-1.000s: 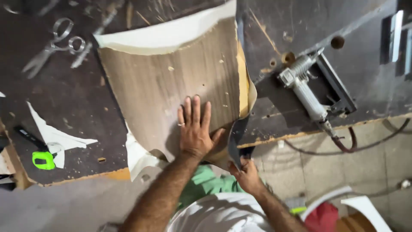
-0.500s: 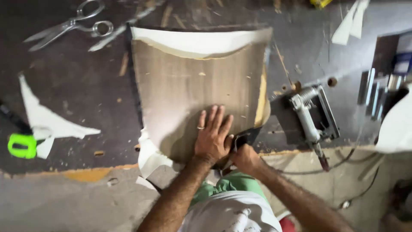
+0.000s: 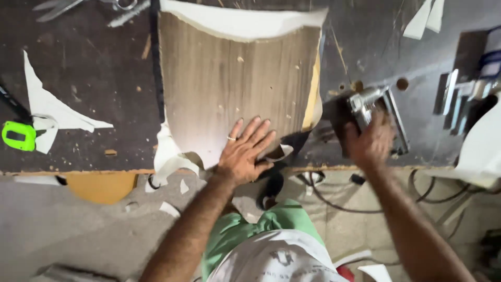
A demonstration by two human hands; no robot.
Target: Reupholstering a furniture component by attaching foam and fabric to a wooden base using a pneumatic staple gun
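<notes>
While the left hand (image 3: 242, 154) lies flat, fingers spread, on the near edge of the wood-grain panel (image 3: 235, 86) on the dark workbench (image 3: 94, 94), the right hand (image 3: 371, 142) closes around the metal staple gun (image 3: 373, 107) just right of the panel.

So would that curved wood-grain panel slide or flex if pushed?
Probably stiff: the panel keeps its curve under the flat left hand. It looks smooth, so it might slide on the dusty workbench. Likely light, since it seems thin.
</notes>
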